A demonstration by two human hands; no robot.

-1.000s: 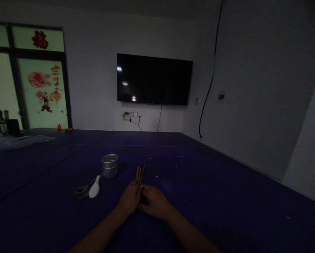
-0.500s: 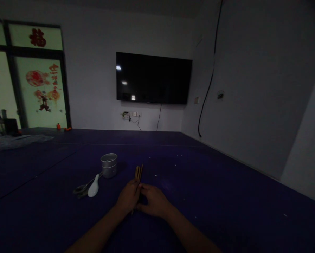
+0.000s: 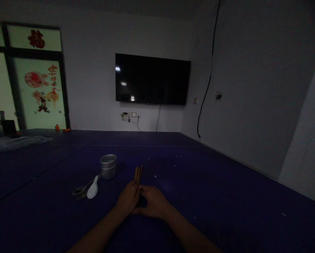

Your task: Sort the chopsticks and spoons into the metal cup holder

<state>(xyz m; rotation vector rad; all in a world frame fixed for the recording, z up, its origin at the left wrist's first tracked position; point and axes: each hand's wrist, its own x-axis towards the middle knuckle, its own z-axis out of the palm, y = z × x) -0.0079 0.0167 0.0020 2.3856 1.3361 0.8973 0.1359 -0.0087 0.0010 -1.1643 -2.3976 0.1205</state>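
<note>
Several wooden chopsticks [image 3: 137,174] form a bundle on the dark purple tabletop, their far ends pointing away from me. My left hand [image 3: 128,196] is closed round the bundle from the left side. From the right, my right hand [image 3: 155,202] grips the same chopsticks, its fingertips meeting those of the left and its thumb lower down. Their middle part is hidden by my hands. To the left stands a silver metal cup [image 3: 108,171], upright. Beside it lie a white ceramic soup spoon [image 3: 93,189] and metal spoons [image 3: 79,191], partly overlapping.
Small white scraps [image 3: 155,176] dot the purple table [image 3: 226,211]. Clear plastic sheeting [image 3: 20,142] and a dark rack [image 3: 8,128] are at the far left. A television [image 3: 152,79] hangs on the back wall, and a black cable [image 3: 205,95] runs down the right wall.
Both hands keep hold of the chopsticks in nearly the same place. The view has shifted very slightly; the cup and spoons have not moved on the table.
</note>
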